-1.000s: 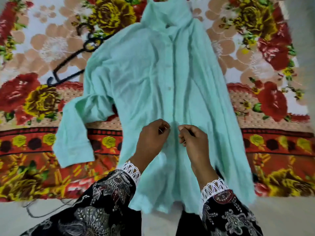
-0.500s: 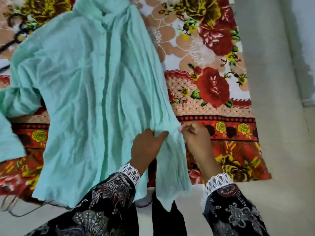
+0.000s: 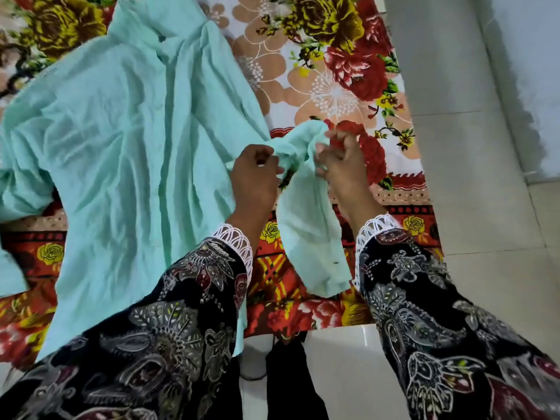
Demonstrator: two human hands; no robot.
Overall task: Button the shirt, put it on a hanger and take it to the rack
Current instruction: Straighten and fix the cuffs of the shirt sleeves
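A mint-green shirt (image 3: 121,140) lies face up on a flowered blanket (image 3: 333,86), collar at the top. Its right sleeve (image 3: 306,225) is lifted off the blanket and hangs down between my hands. My left hand (image 3: 254,180) pinches the sleeve where it bunches near the shirt's side. My right hand (image 3: 342,165) grips the bunched fabric a little to the right. A dark piece of the hanger (image 3: 7,54) shows at the left edge, mostly hidden by the shirt.
The blanket ends on the right at a pale tiled floor (image 3: 469,207). A white wall (image 3: 527,71) rises beyond it at the far right. My dark patterned sleeves (image 3: 181,328) fill the bottom of the view.
The view has swung right, so the shirt now sits to the left. My hands left the button placket, moved to the shirt's right side and lifted the right sleeve.
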